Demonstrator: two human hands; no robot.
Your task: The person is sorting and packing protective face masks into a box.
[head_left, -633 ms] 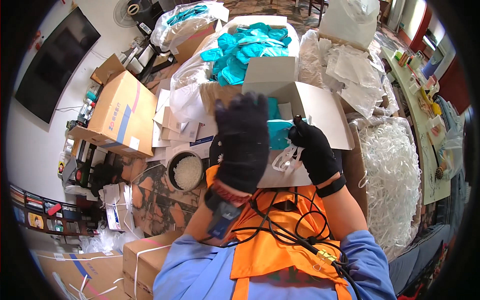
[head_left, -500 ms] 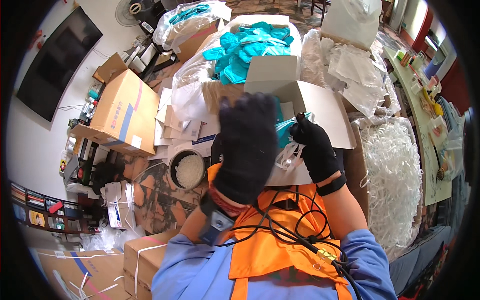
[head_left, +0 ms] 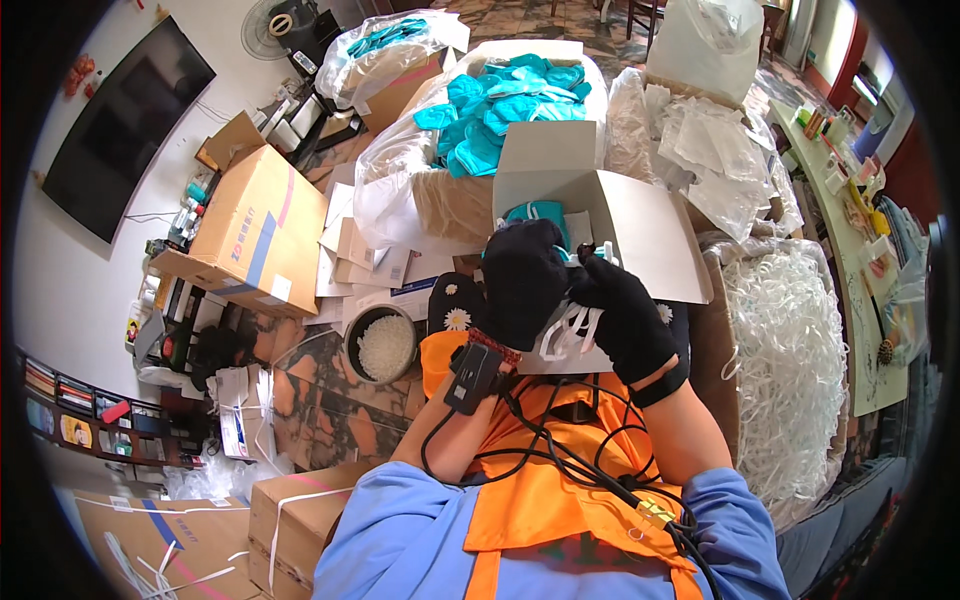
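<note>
My left hand [head_left: 523, 285], in a black glove, is closed over the near left side of an open white box [head_left: 650, 235]. Its fingers curl out of sight, so whatever they grip is hidden. Close beside it my right hand [head_left: 628, 318], also black-gloved, pinches a teal mask [head_left: 572, 257], of which only a sliver shows between the hands. White straps [head_left: 568, 335] dangle below, between the two hands. Inside the box lie more folded teal masks [head_left: 538, 211].
Beyond the box stands a plastic-lined carton heaped with teal masks [head_left: 510, 110]. To the right is a carton of white straps [head_left: 785, 350], with clear plastic bags [head_left: 715, 140] behind it. A round bin of white bits [head_left: 385, 345] sits left; black cables [head_left: 560, 450] cross my orange apron.
My left hand has come down from its raised position over the box and now sits against the right hand. The right hand has shifted slightly nearer and to the left.
</note>
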